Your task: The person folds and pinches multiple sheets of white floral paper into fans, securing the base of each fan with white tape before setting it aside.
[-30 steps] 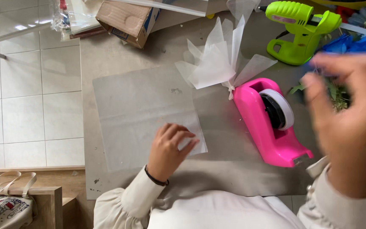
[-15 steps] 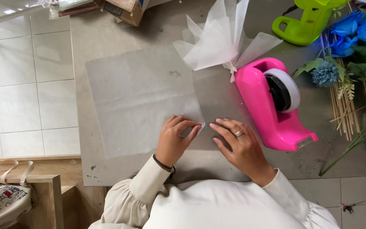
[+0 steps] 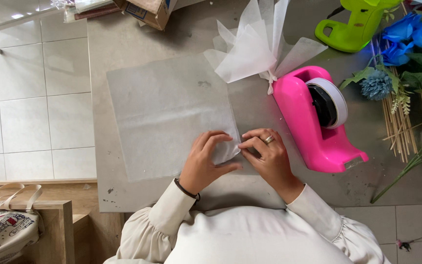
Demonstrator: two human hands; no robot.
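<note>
- Left hand (image 3: 206, 164), head view: its grip pinches the lower right corner of the translucent paper sheet (image 3: 167, 115), fingers curled over the edge, palm pressing the sheet down on the bench (image 3: 123, 44).
- Right hand (image 3: 267, 156): its grip, a ring on one finger, nips the same corner from the right, fingertips touching those of the left hand.
- Half a second ago the two hands lay a little apart on the sheet; now they meet at the corner. A second ago the right hand was raised, blurred, at the right of the frame.
- The sheet lies flat across the middle of the frame, its place unchanged.
- Just right of the hands stands a pink tape dispenser (image 3: 318, 122); it hems in the right hand's side.
- Upper middle: a gathered bunch of white paper (image 3: 255, 49), tied at its base, touching the dispenser's top.
- Upper right: a green tool (image 3: 352, 29), blue flowers (image 3: 411, 34), wooden sticks (image 3: 399, 127).
- Top: a cardboard box (image 3: 147, 10).
- Lower left: a printed bag (image 3: 1, 230) on a wooden shelf.
</note>
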